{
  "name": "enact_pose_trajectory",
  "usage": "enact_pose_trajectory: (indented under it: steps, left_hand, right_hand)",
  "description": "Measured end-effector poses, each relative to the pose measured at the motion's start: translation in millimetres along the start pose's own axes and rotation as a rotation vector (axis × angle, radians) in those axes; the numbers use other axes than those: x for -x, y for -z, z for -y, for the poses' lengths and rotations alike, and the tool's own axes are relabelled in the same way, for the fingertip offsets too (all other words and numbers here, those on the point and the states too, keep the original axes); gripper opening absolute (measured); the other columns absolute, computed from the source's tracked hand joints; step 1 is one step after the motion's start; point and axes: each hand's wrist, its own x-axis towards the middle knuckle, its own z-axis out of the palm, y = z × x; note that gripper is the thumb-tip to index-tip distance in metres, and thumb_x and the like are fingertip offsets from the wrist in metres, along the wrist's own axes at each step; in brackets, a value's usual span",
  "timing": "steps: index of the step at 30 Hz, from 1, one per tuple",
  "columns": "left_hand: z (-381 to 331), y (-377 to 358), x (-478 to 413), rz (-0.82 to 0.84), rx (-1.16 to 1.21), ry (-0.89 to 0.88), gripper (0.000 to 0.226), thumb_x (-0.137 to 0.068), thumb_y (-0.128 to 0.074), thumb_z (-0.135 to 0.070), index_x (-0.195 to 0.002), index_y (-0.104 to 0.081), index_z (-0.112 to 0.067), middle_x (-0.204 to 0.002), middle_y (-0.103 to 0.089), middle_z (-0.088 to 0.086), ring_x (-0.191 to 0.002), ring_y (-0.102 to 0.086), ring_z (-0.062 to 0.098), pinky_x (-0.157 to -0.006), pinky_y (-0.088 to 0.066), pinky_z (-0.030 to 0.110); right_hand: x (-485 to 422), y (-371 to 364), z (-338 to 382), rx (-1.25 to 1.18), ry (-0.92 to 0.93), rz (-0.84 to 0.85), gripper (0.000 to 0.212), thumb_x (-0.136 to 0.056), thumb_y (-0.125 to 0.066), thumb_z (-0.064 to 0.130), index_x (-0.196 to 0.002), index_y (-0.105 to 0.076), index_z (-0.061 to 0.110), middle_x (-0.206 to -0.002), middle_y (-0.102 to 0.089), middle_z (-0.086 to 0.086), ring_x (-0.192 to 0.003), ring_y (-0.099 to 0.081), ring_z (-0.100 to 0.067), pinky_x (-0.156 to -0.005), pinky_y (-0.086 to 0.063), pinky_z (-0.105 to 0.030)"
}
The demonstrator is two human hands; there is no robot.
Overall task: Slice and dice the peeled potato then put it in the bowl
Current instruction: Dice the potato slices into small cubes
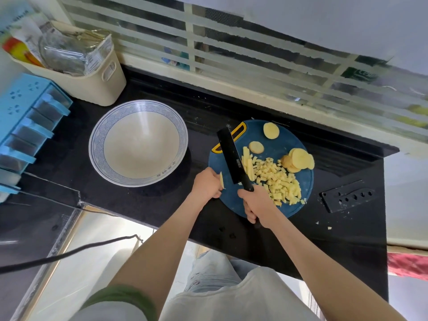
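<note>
Head cam on my feed: R hand [256, 205] grips the knife [231, 156] by the handle, black blade tilted across the left part of the round blue cutting board [289, 140]. L hand [207, 184] pinches one potato strip [221, 180] at the board's left edge, fingers curled. Just right of the blade I see more strips [247, 163], then a diced potato pile [278, 179] mid-board. Stack of round slices [298, 159] at right edge, 2 single slices [271, 130] toward the far edge. Bowl [102, 133] sits left of the board on the black surface [162, 200]. Knife sheath [347, 195] lies right of the board.
</note>
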Motion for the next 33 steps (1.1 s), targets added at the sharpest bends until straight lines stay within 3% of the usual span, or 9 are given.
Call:
enact_pose_trajectory:
  steps: [3,6,8,12,20,24,28,31,33]
  left_hand:
    - [-10,8,2,-0.08,-0.019,-0.046,0.02,-0.099,-0.041,-0.018,-0.098,-0.055,-0.005,-0.087,-0.06,0.015,-0.06,-0.051,0.019,-0.059,-0.047,0.033]
    - [-36,11,9,-0.012,0.201,-0.012,0.041,-0.105,-0.029,-0.034,-0.103,-0.06,-0.008,-0.087,-0.061,0.008,-0.064,-0.052,0.015,-0.058,-0.044,0.027]
    - [-51,12,17,0.169,0.486,0.072,0.057,-0.103,-0.021,-0.048,-0.111,-0.06,-0.007,-0.097,-0.064,0.005,-0.081,-0.059,0.017,-0.069,-0.049,0.027]
    - [-60,8,25,0.495,0.853,0.194,0.08,-0.093,-0.012,-0.068,-0.115,-0.058,-0.006,-0.119,-0.064,0.014,-0.112,-0.058,0.029,-0.094,-0.047,0.045]
    - [-64,4,26,0.455,0.94,0.222,0.076,-0.096,-0.023,-0.063,-0.119,-0.057,0.001,-0.116,-0.065,0.019,-0.105,-0.062,0.031,-0.084,-0.053,0.044]
    - [-63,6,25,0.325,0.771,0.223,0.046,-0.099,-0.044,-0.047,-0.109,-0.062,-0.005,-0.094,-0.068,0.012,-0.087,-0.065,0.023,-0.073,-0.055,0.037]
    - [-57,-4,20,0.114,0.373,0.202,0.004,-0.094,-0.057,-0.015,-0.097,-0.056,-0.012,-0.112,-0.061,0.013,-0.095,-0.06,0.019,-0.061,-0.055,0.027]
    - [-50,-13,17,0.019,0.176,0.137,0.014,-0.09,-0.055,0.001,-0.103,-0.052,-0.005,-0.097,-0.057,0.013,-0.08,-0.059,0.018,-0.068,-0.055,0.029]
    - [-47,-17,18,-0.037,-0.078,0.043,0.016,-0.089,-0.057,-0.001,-0.104,-0.052,-0.004,-0.099,-0.06,0.014,-0.089,-0.063,0.023,-0.076,-0.054,0.032]
  right_hand:
    - [8,23,7,-0.139,-0.053,0.16,0.043,-0.094,-0.048,0.011,-0.054,-0.034,0.012,-0.04,-0.031,-0.004,-0.029,-0.026,-0.017,-0.037,-0.023,-0.023]
    - [10,41,8,-0.339,-0.12,0.315,0.042,-0.096,-0.048,0.016,-0.056,-0.036,0.014,-0.045,-0.028,-0.001,-0.031,-0.023,-0.013,-0.037,-0.017,-0.022]
    - [13,47,8,-0.446,-0.157,0.393,0.042,-0.096,-0.048,0.018,-0.055,-0.037,0.015,-0.045,-0.028,0.001,-0.03,-0.022,-0.01,-0.036,-0.014,-0.022]
    - [16,48,8,-0.56,-0.165,0.482,0.034,-0.087,-0.056,0.022,-0.057,-0.04,0.015,-0.043,-0.03,0.003,-0.028,-0.023,-0.008,-0.033,-0.014,-0.019]
    - [13,55,3,-0.671,-0.138,0.448,0.033,-0.084,-0.057,0.021,-0.057,-0.04,0.014,-0.04,-0.03,0.003,-0.025,-0.024,-0.008,-0.032,-0.013,-0.017]
    - [12,64,-1,-0.664,-0.131,0.381,0.037,-0.09,-0.053,0.02,-0.056,-0.04,0.015,-0.04,-0.029,0.003,-0.025,-0.024,-0.009,-0.031,-0.015,-0.018]
    - [12,65,-2,-0.58,-0.139,0.288,0.042,-0.095,-0.051,0.02,-0.055,-0.039,0.015,-0.042,-0.029,0.002,-0.028,-0.024,-0.01,-0.032,-0.019,-0.019]
    - [15,61,-2,-0.475,-0.135,0.245,0.041,-0.096,-0.052,0.021,-0.057,-0.039,0.013,-0.045,-0.03,-0.001,-0.03,-0.025,-0.012,-0.033,-0.022,-0.02]
    - [17,57,-3,-0.426,-0.123,0.224,0.041,-0.096,-0.053,0.02,-0.058,-0.039,0.013,-0.046,-0.031,-0.002,-0.031,-0.026,-0.013,-0.034,-0.023,-0.021]
